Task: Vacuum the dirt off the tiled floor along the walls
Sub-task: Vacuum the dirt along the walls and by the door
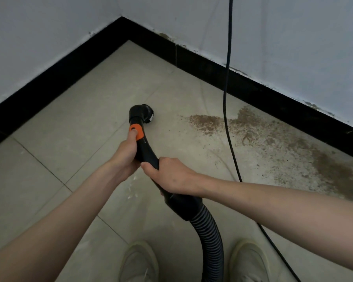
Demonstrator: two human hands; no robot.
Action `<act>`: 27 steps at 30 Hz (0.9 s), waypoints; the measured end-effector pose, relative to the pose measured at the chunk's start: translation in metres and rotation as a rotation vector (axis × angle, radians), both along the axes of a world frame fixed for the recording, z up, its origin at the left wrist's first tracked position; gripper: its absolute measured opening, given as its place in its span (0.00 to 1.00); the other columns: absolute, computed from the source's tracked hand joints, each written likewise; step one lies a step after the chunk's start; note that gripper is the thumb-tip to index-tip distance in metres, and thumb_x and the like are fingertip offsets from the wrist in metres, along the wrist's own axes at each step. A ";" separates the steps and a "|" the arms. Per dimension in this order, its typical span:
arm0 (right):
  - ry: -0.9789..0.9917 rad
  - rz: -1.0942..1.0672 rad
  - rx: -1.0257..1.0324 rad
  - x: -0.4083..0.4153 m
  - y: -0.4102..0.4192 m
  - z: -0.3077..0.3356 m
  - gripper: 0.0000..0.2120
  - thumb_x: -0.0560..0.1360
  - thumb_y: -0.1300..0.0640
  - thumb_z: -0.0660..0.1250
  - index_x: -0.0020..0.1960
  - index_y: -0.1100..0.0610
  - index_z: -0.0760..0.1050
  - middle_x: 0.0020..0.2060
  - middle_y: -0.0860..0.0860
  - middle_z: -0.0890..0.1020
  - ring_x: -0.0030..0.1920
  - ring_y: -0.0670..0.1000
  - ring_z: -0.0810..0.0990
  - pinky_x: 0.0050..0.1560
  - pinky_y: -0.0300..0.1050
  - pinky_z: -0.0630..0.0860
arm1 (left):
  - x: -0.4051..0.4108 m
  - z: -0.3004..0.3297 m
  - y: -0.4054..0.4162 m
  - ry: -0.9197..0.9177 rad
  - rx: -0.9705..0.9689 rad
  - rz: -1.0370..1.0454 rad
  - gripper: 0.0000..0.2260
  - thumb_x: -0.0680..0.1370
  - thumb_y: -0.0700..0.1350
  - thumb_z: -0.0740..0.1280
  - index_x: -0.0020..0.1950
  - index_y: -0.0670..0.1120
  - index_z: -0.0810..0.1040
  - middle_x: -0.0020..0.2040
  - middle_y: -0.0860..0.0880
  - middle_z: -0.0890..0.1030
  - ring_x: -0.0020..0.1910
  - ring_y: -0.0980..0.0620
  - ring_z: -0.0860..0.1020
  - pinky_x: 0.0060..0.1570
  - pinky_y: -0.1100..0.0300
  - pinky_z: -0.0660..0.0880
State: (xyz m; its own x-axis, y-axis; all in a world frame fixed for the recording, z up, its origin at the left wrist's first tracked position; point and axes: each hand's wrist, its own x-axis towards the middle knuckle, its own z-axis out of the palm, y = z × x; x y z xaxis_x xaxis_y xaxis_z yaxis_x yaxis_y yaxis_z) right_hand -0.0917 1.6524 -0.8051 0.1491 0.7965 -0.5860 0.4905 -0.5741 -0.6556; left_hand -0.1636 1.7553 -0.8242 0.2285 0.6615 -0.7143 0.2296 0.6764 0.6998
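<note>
A black vacuum wand (146,147) with an orange slider (137,131) points down at the beige tiled floor (94,110). Its round nozzle (145,113) sits near the floor, left of the dirt. My left hand (124,155) grips the wand high up, thumb on the orange slider. My right hand (169,176) grips the wand lower, just above the ribbed hose (209,239). Brown dirt (251,129) lies scattered along the right wall, from the middle of the floor toward the right edge.
Two white walls with a black skirting board (73,64) meet in a corner at the top. A dark cable (226,102) hangs down the right wall and trails across the dirt to the lower right. My two light shoes (139,261) stand at the bottom.
</note>
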 end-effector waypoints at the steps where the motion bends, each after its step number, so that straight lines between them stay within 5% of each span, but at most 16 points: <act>1: 0.005 -0.003 -0.005 0.002 -0.001 0.001 0.23 0.80 0.37 0.54 0.38 0.55 0.67 0.38 0.55 0.79 0.39 0.58 0.81 0.44 0.51 0.79 | 0.002 0.000 -0.002 0.002 -0.007 -0.007 0.16 0.81 0.54 0.55 0.47 0.42 0.69 0.43 0.43 0.74 0.40 0.48 0.74 0.38 0.56 0.73; 16: -0.022 -0.107 -0.037 0.019 -0.029 -0.006 0.23 0.79 0.36 0.54 0.40 0.55 0.68 0.42 0.59 0.82 0.42 0.60 0.82 0.49 0.55 0.80 | 0.029 -0.008 -0.024 0.024 -0.011 -0.107 0.18 0.82 0.55 0.54 0.45 0.42 0.70 0.41 0.44 0.75 0.38 0.50 0.75 0.34 0.59 0.72; 27: 0.013 -0.095 -0.063 0.023 -0.042 0.004 0.24 0.80 0.38 0.54 0.40 0.57 0.68 0.38 0.58 0.81 0.35 0.57 0.80 0.46 0.53 0.80 | 0.029 -0.006 -0.031 -0.045 -0.120 -0.127 0.15 0.80 0.55 0.56 0.45 0.43 0.68 0.40 0.45 0.71 0.38 0.50 0.72 0.38 0.58 0.73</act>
